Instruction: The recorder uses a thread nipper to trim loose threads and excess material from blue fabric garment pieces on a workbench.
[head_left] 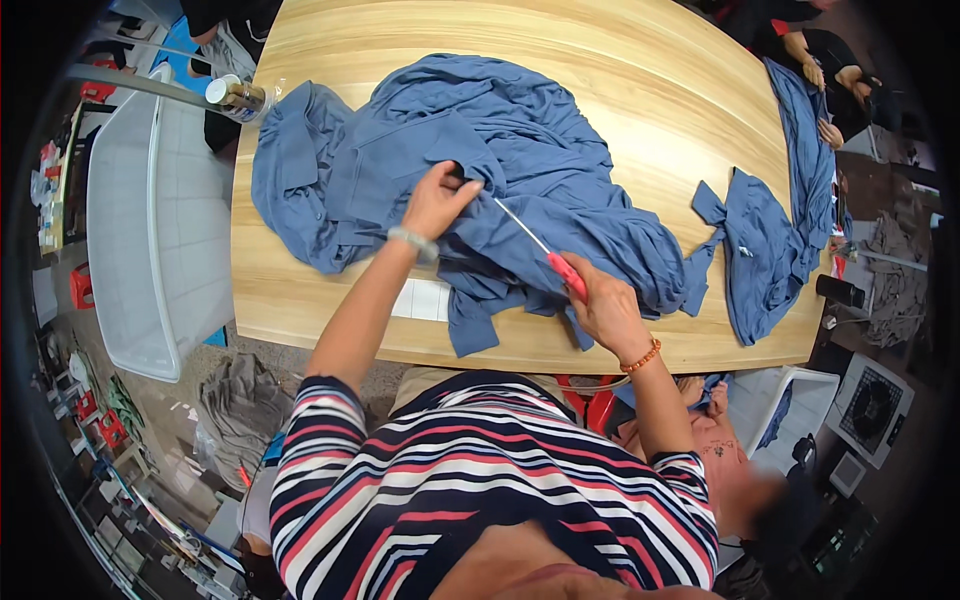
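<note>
Slate blue marks the cloth (545, 150) before you, plain and unpatterned throughout. Your tool (568, 275) is pink-red at its near end and silver along the rest. The bench (680, 90) is pale honey-yellow, streaked with darker wood grain. Your shirt (450, 450) bears stripes of navy, white and coral red, uneven in width. Of your wristwear, the band (413, 242) is pale grey, the beads (645, 356) orange. The paper (422, 300) is white. To your left, note the white tub (125, 250) and grey heap (240, 405); to your right, the black fan (866, 412) framed in white, and a co-worker's salmon-pink top (715, 440).
</note>
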